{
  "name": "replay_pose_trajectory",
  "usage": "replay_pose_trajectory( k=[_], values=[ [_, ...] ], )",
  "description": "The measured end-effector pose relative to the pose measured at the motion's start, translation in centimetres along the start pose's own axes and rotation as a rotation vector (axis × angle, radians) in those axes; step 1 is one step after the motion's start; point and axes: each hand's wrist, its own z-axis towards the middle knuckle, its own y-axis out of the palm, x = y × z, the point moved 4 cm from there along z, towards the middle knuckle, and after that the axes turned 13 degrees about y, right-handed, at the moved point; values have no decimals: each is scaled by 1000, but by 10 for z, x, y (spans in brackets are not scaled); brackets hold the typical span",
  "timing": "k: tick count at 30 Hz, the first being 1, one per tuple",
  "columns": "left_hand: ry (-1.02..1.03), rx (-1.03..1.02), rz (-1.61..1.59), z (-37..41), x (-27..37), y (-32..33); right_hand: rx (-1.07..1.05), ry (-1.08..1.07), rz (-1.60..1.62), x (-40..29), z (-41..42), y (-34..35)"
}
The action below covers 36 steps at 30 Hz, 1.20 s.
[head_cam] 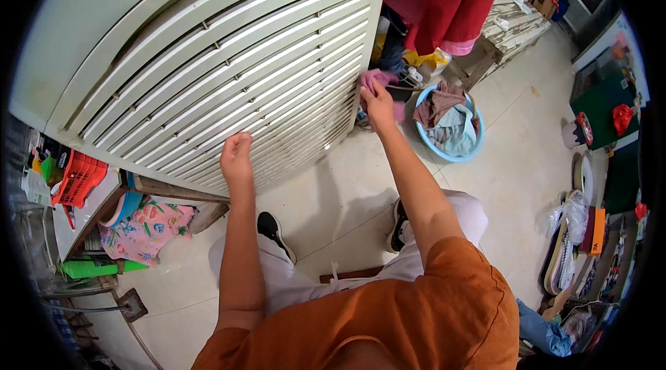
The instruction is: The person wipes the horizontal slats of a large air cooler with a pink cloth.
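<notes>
Before me stands a tall off-white cabinet with a louvred front panel (244, 73), its slats running across the view. At the panel's right edge, my right hand (381, 104) grips a pink cloth (379, 78), which is slightly blurred and hangs partly below the fingers. My left hand (237, 156) is raised in front of the lower slats with its fingers curled in, and nothing shows in it. Whether it touches the panel I cannot tell. Just right of my right hand, a light blue plastic basin (451, 157) on the floor holds a brown cloth (442, 102) and pale blue cloth (457, 128).
Red garments (442, 0) hang beyond the panel, near a worn wooden bench (512, 26). At left, a low table (99, 198) carries a red plastic basket (80, 177); floral pink fabric (148, 229) hangs beside it. Shoes (559, 260) and an orange box (597, 232) line the right side.
</notes>
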Motion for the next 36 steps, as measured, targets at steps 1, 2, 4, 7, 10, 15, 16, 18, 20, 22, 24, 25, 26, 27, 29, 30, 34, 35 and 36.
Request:
replay_pose_trajectory(
  k=[1,2,4,7,10,15,16,18,20,22,24,25,26,27,29,30,34,35,36],
  values=[
    [5,-15,-5,0,3,0,71,-110,-95,-3,3,3],
    [0,-19,-1,1,5,1,142,-219,-190,-5,5,6],
    [-9,-13,12,1,10,0,170,-341,-338,-19,-7,16],
    [-44,-1,86,1,13,-1,207,-446,-389,-22,-17,22],
    [-11,-31,32,3,6,-5,210,-413,-476,-34,-6,9],
    [32,-44,38,3,7,-5,274,-577,-342,-31,-14,19],
    [46,-42,50,5,8,-3,253,-486,-301,-15,-16,27],
    [11,-22,58,8,4,-3,198,-550,-319,-4,-36,50],
    [-9,-7,61,8,2,-4,80,-507,-255,-11,-71,73],
    [-3,-3,53,9,5,-3,68,-461,-358,-16,-78,77],
    [3,-3,15,10,0,-5,97,-425,-410,-19,-74,73],
    [3,3,-1,9,0,-6,105,-483,-418,-27,-71,66],
    [-11,8,29,8,1,-8,117,-484,-451,-30,-62,60],
    [-26,8,55,6,7,-5,135,-483,-486,-32,-52,52],
    [-42,11,61,6,8,-4,223,-525,-486,-36,-33,33],
    [-41,14,42,8,5,-4,232,-480,-493,-38,-26,26],
    [-25,18,4,7,3,-7,299,-488,-575,-42,0,6],
    [-15,13,7,7,4,-7,306,-510,-544,-39,3,9],
    [-7,10,8,7,5,-6,313,-534,-517,-41,2,12]
  ],
)
